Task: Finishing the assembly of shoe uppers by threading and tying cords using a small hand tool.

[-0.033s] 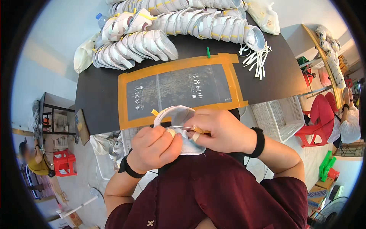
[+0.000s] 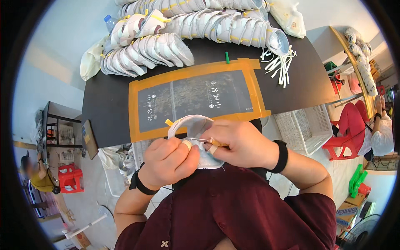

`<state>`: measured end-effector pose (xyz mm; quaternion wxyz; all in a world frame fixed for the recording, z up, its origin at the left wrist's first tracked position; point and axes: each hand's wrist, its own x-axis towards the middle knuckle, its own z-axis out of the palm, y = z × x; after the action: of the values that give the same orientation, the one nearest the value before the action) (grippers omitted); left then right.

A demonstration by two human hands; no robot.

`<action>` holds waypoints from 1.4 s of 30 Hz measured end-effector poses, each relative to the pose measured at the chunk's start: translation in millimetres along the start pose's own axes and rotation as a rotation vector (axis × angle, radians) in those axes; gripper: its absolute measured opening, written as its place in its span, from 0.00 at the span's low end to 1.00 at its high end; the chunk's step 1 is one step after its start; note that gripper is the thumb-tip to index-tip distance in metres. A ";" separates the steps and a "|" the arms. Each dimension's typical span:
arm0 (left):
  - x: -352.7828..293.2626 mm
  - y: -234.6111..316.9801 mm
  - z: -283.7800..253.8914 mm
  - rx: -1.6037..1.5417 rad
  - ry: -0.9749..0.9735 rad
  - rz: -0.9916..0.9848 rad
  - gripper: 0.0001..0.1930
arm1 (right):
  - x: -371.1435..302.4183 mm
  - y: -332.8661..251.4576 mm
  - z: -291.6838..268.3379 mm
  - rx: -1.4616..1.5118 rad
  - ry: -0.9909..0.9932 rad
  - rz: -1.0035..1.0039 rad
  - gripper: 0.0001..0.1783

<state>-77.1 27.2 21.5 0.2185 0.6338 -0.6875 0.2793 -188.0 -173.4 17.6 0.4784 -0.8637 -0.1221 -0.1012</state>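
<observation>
I hold a white shoe upper (image 2: 193, 125) with both hands, just in front of my chest at the near edge of the black table (image 2: 108, 108). My left hand (image 2: 168, 160) is closed around its lower left side. My right hand (image 2: 239, 143) grips its right side. A thin metal needle (image 2: 201, 139) lies between my fingertips, and which hand pinches it is hard to tell. Some fingertips are wrapped in pale tape. A small yellow tab (image 2: 168, 122) sticks out at the upper's left rim. Both wrists wear black bands.
A dark mat edged with orange tape (image 2: 200, 98) lies mid-table. Rows of white shoe uppers (image 2: 166, 46) fill the far side, with a bundle of white strips (image 2: 281, 62) and a green peg (image 2: 227, 57). A white basket (image 2: 302, 127) and a seated person (image 2: 375, 129) are to the right.
</observation>
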 end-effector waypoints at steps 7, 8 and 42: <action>3.4 -0.4 5.2 -0.042 -0.093 0.009 0.12 | -6.4 0.0 15.9 -0.438 0.085 -0.108 0.10; 2.5 0.2 6.8 -0.051 -0.108 0.015 0.12 | -5.5 0.7 17.7 -0.436 0.085 -0.108 0.10; -15.1 -9.6 19.1 -0.225 0.018 -0.331 0.18 | -16.2 18.9 14.8 0.885 0.337 0.426 0.07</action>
<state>-65.0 25.5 -1.7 0.3371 0.7071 -0.5988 0.1667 -196.7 -172.3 -10.0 0.8208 -0.5563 0.1039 -0.0778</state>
